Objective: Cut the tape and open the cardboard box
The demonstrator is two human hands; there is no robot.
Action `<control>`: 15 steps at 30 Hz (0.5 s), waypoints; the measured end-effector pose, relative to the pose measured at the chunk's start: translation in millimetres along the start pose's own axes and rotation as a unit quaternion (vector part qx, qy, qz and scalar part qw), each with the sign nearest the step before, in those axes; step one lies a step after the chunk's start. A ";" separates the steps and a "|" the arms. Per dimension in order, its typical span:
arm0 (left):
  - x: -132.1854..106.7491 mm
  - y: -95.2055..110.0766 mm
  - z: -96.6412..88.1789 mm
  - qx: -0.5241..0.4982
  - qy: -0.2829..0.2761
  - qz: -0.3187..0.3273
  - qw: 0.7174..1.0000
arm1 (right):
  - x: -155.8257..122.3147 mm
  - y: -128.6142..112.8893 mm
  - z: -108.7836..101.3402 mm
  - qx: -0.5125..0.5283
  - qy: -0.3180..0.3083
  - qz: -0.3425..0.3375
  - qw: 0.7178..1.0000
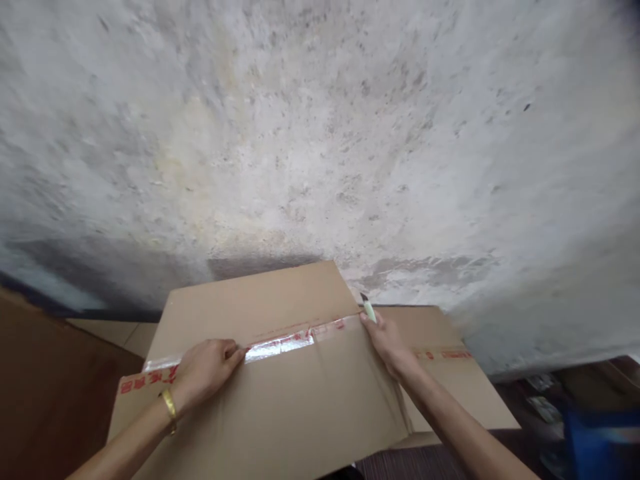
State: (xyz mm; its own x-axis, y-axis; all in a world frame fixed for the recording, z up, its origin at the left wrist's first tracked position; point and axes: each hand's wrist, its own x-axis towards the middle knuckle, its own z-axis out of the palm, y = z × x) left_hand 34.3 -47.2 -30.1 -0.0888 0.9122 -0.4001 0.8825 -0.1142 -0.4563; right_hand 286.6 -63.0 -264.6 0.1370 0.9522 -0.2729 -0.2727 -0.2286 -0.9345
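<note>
A large cardboard box [300, 407] stands before me, its top flaps meeting at a seam. Along that seam runs clear packing tape [280, 347] with red print, shiny and wrinkled in the middle. My left hand [207, 370], with a gold bracelet at the wrist, is closed with thumb and index finger pinched at the tape, left of the shiny stretch. At the seam's right end, my right hand [387, 340] grips a box cutter [369, 309] with a pale green handle. Its dark blade tip points up, away from the cardboard. The palm side of both hands is hidden.
Another taped cardboard box [450, 387] sits close on the right. Brown cardboard [45, 387] stands at the left edge. A stained, rough wall [320, 133] rises right behind the boxes. Something blue [600, 440], blurred, lies at the lower right.
</note>
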 end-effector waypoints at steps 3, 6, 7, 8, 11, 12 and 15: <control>-10.8 -4.3 4.9 0.004 0.016 0.008 1.000 | -12.7 -4.0 1.4 -0.007 0.028 0.002 1.000; -18.4 -9.2 9.5 0.012 0.030 0.021 0.999 | -26.0 -8.4 2.3 -0.030 0.036 -0.009 0.999; -19.2 -10.5 10.8 0.011 0.034 0.026 0.999 | -29.1 -9.4 2.0 -0.034 0.032 -0.012 0.999; -18.9 -11.7 11.8 0.009 0.034 0.031 0.999 | -30.8 -10.3 1.1 -0.040 0.029 -0.014 0.999; -14.0 -12.9 12.9 0.010 0.023 0.033 0.999 | -24.9 -14.4 -6.0 -0.085 0.000 -0.029 0.996; -11.6 -12.7 12.4 0.013 0.018 0.031 0.999 | -18.6 -17.6 -9.2 -0.109 -0.024 -0.038 0.993; -5.0 -11.0 9.5 0.022 0.010 0.031 0.999 | 9.4 -36.7 -13.3 -0.195 -0.100 -0.087 0.972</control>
State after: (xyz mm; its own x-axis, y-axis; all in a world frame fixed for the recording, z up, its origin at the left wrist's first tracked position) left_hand 20.7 -54.2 -30.6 -0.0259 0.9104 -0.4130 0.8646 -0.1870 -0.4663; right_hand 310.5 -48.4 -235.9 -0.0501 0.9946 -0.0906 0.1249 -0.0837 -0.9886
